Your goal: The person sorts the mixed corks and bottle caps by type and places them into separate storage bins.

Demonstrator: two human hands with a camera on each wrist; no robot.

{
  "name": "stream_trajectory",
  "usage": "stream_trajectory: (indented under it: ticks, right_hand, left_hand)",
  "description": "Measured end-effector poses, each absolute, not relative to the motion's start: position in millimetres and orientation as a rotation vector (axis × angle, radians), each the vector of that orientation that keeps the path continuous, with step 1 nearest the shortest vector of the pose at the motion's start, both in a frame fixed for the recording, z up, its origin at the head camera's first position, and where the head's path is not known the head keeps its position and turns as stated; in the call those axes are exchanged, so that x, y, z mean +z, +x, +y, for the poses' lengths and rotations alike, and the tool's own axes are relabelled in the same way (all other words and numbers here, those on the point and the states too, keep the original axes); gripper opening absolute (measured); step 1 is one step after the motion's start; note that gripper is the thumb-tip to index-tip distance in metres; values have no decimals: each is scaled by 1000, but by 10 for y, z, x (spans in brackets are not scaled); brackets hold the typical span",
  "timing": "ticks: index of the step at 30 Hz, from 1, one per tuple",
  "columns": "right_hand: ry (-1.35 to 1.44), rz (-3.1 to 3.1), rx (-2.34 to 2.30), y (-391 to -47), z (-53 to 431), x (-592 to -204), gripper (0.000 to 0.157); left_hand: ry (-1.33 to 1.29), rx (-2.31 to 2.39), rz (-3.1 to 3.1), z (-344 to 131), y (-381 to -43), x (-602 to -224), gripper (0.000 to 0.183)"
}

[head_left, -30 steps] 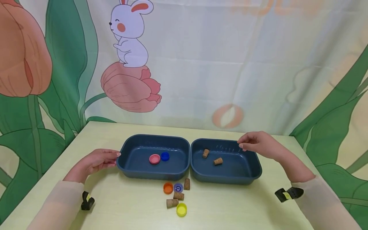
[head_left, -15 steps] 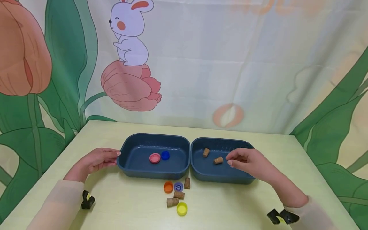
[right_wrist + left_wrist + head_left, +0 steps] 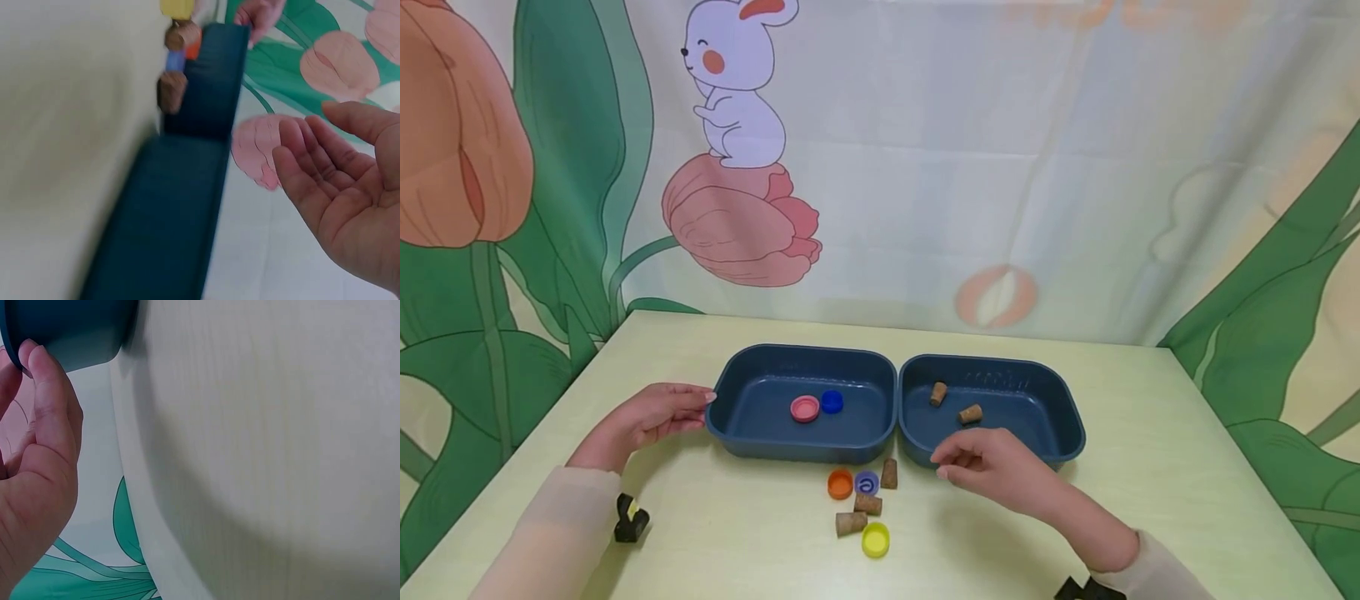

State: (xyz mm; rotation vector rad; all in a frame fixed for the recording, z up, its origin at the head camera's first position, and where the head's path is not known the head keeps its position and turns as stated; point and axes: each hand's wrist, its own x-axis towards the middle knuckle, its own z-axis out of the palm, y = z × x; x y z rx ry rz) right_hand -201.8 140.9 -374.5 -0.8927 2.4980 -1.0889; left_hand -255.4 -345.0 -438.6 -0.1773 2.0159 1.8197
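My left hand [image 3: 658, 414] pinches the left end of the rim of the left dark blue bin [image 3: 805, 454], its fingertips [image 3: 39, 359] right at the edge in the left wrist view. Inside that bin lie a pink bottle cap [image 3: 805, 408] and a blue cap [image 3: 832, 402]. My right hand [image 3: 1000, 467], loosely curled and holding nothing, hovers over the front edge of the right blue bin [image 3: 1067, 417]. Two corks, one cork [image 3: 938, 393] behind another cork [image 3: 970, 414], lie in the right bin. In the right wrist view the right palm [image 3: 356, 212] shows bare.
In front of the bins are an orange cap [image 3: 840, 483], a purple cap [image 3: 867, 482], a yellow cap [image 3: 876, 540], an upright-looking cork [image 3: 889, 473] and two lying corks, a middle one [image 3: 868, 504] and a nearer one [image 3: 851, 523]. A printed curtain [image 3: 887, 208] hangs behind the table.
My right hand has moved from the right bin's far rim, across that bin, toward me and leftward to its front edge. The left hand stays at the left bin's rim.
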Motion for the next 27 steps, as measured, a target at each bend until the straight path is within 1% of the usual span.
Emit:
stream_trajectory:
  ticks: [10, 17, 20, 23, 27]
  right_hand:
    - [-1016, 2648, -775, -1994, 1101, -4033, 21]
    - [-915, 2725, -654, -1989, 924, -4171, 36]
    - [-877, 2752, -591, -1995, 852, -4208, 39]
    - [-908, 2804, -496, -2002, 795, -4244, 37]
    - [-945, 2860, -409, -2030, 737, -4301, 28]
  left_hand:
    - [-170, 1837, 2002, -3449, -2546, -4382, 14]
    - [-167, 1831, 2003, -3454, -2549, -4405, 14]
    - [-165, 1837, 1999, -3464, -2555, -4420, 14]
    - [-167, 1839, 1997, -3466, -2557, -4422, 14]
    - [-162, 1836, 1999, -3455, -2557, -4412, 14]
